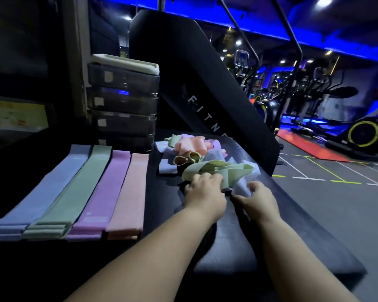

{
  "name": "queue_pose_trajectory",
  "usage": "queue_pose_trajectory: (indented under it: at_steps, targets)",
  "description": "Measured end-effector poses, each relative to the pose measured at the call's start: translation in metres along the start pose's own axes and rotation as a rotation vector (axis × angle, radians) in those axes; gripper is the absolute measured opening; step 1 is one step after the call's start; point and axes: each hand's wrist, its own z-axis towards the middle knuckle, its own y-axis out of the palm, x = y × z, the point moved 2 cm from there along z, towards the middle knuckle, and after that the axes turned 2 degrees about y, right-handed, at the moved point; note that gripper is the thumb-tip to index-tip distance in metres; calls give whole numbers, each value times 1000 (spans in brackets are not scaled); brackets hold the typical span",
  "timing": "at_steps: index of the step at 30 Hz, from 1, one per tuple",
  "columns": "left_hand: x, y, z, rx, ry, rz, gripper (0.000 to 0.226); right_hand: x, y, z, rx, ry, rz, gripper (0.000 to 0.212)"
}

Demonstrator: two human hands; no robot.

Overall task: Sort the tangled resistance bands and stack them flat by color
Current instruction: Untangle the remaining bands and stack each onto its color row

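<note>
Head view: I have both hands at the tangle (190, 153), which lies toward the far right of the tabletop (159, 205); my left hand (205, 189) has its fingers curled onto the green band (218, 168) at the near side of the heap; my right hand (256, 198), just beside it but not touching it, pinches a fold of a pale blue band (241, 189) that runs under the green one.

To do this step well, I judge that I should hold the blue fold down with the right and draw the green loop out low and slowly toward me; if it catches, I should feed it back and find where it passes through another loop, not tug; these bands are soft and stretchy, so a hard pull would likely only tighten the knot or drag the whole heap.

The sorted piles lie side by side along the left half of the tabletop: blue stack (42, 192), green stack (74, 188), purple stack (105, 188), pink stack (129, 192), each flat and running from the near edge toward the far one; the green band belongs on the second.

A drawer unit (122, 101) stands at the far edge behind the stacks; a slanted black panel (205, 83) rises just behind the tangle and limits room to lift away from me; the right edge is near, so a loose band could slip to the floor.
</note>
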Motion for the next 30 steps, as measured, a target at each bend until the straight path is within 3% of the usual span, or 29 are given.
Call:
queue_pose_trajectory:
  at_steps: [2,4,8,11,16,23,30]
  targets:
    - [2,3,6,99,33,60,38,1,-2,1,10,14,51,14]
    - [6,6,12,129,76,96,43,3,-6,-1,70,26,99,17]
    - [13,19,23,26,186,85,40,7,-18,-11,198,-25,315,22]
    - [10,30,25,-18,163,85,41,10,-27,-19,248,-80,472,23]
    - [14,29,21,57,197,15,41,17,-29,-31,76,-47,588,20]
    - [10,29,16,-65,144,85,50,34,-54,-46,205,-57,779,25]
    - [17,26,3,-48,199,56,53,39,-55,-56,151,-10,899,24]
